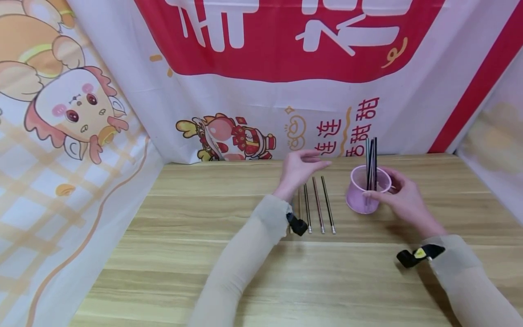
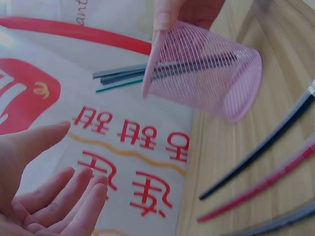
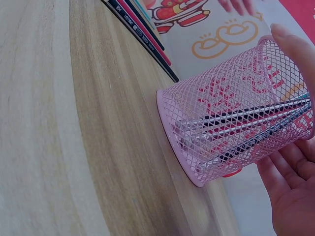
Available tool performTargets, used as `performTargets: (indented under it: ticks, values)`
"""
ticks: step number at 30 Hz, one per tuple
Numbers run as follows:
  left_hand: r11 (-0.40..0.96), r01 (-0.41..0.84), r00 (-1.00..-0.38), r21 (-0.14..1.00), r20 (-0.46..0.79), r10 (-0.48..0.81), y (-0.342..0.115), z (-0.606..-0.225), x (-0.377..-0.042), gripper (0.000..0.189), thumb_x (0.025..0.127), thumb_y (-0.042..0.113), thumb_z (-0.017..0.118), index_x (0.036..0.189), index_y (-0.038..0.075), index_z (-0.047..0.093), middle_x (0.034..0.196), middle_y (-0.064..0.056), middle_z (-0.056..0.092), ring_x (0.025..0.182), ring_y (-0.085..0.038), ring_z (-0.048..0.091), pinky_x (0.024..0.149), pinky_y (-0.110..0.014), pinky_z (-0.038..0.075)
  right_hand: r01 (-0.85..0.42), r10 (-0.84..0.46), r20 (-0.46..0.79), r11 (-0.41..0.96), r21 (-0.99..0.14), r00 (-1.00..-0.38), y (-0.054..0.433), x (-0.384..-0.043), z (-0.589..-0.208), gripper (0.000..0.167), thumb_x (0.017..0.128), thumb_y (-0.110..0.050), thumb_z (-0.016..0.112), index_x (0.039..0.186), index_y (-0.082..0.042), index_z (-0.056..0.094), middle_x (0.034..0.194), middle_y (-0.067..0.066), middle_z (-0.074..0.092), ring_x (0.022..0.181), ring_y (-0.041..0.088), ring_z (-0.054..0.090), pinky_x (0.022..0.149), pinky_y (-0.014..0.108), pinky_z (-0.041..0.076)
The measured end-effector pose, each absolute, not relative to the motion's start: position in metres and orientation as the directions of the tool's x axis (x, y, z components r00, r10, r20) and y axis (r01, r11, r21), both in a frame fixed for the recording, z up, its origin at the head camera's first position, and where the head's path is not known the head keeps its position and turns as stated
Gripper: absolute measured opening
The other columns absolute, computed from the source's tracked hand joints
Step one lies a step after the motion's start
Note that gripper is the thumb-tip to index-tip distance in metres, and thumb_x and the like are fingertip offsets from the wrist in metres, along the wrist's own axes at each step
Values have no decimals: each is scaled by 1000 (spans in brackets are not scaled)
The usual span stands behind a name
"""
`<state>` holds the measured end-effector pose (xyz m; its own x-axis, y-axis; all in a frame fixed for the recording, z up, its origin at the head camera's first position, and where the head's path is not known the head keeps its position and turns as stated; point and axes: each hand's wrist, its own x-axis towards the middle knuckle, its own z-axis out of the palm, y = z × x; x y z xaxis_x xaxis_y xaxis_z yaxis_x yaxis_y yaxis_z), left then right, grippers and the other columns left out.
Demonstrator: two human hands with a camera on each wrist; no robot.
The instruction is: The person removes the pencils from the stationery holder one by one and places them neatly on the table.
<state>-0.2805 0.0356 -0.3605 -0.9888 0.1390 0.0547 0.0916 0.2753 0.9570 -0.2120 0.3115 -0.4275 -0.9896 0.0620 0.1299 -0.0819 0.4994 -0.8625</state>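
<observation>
The right hand [image 1: 404, 195] holds the pink cup [image 1: 358, 202], thumb at its rim, right of the row of pencils [image 1: 318, 204] on the worktop [image 1: 163, 272]. The left hand [image 1: 299, 169] is loose, thumb and fingers apart. That arm [image 1: 241, 254] covers part of the row, so I can't count it. The pencils in the cup [image 1: 372, 163] overlap too. The right wrist view shows HB on a black pencil [image 3: 147, 46]; from the head, that's too tiny.

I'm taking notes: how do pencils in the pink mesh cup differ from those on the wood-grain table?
The mostly dark pencils in the pink mesh cup stand nearly upright; the assorted-colour pencils on the wood-grain table lie flat. Cup pencils crowd together; table pencils lie apart. Both sets are slim.
</observation>
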Motion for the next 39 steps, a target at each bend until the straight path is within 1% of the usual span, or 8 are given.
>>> performTargets:
  ticks: [5,9,14,18,21,27,34,39]
  values:
    - [267,142,-978,953,93,188,60,-354,-286,40,78,31,91,113,18,76,102,6,75,89,-3,67,82,-22,56,-76,63,122,492,-867,-990,313,-213,-430,88,86,-37,85,157,-11,39,146,18,50,121,31,52,82,5,45]
    - [246,182,-967,952,127,223,76,-356,-292,41,79,31,90,115,16,76,98,9,74,88,-2,67,79,-18,56,-77,56,119,485,-871,-991,314,-214,-430,88,86,-37,84,157,-13,38,147,17,50,122,30,52,83,5,44]
    - [227,206,-957,952,148,248,92,-358,-298,42,79,29,91,115,14,76,102,6,75,89,-2,67,79,-18,56,-85,54,128,491,-867,-990,314,-215,-428,86,86,-37,84,156,-14,41,145,14,52,122,28,53,82,6,45]
    - [253,215,-952,943,145,270,102,-359,-300,41,78,32,91,114,16,76,103,5,75,89,-1,66,79,-18,56,-92,56,137,491,-866,-989,314,-215,-427,85,86,-36,85,155,-12,41,145,15,52,121,28,53,83,6,45]
    - [292,237,-945,927,149,292,107,-362,-303,41,79,32,90,114,15,76,101,6,75,87,-1,66,78,-17,55,-96,51,139,492,-865,-989,314,-214,-427,85,86,-35,84,155,-11,41,145,16,52,121,29,53,84,6,45]
    - [347,258,-935,902,142,326,116,-372,-308,37,82,33,88,113,16,77,98,10,74,85,1,64,76,-13,53,-98,53,141,488,-867,-989,313,-212,-426,86,86,-35,85,155,-10,41,145,17,52,122,30,53,85,6,44]
    - [291,265,-915,919,145,376,125,-388,-308,34,88,31,83,117,15,76,102,10,74,87,3,64,78,-11,52,-95,50,138,494,-864,-989,313,-212,-427,87,86,-36,84,155,-9,40,146,18,51,124,31,52,86,4,43]
    - [256,242,-921,936,139,363,132,-396,-307,32,88,30,83,115,16,77,103,9,74,90,2,65,79,-13,53,-80,47,120,507,-859,-992,314,-213,-428,87,88,-37,83,157,-11,37,149,19,48,126,35,50,85,4,43]
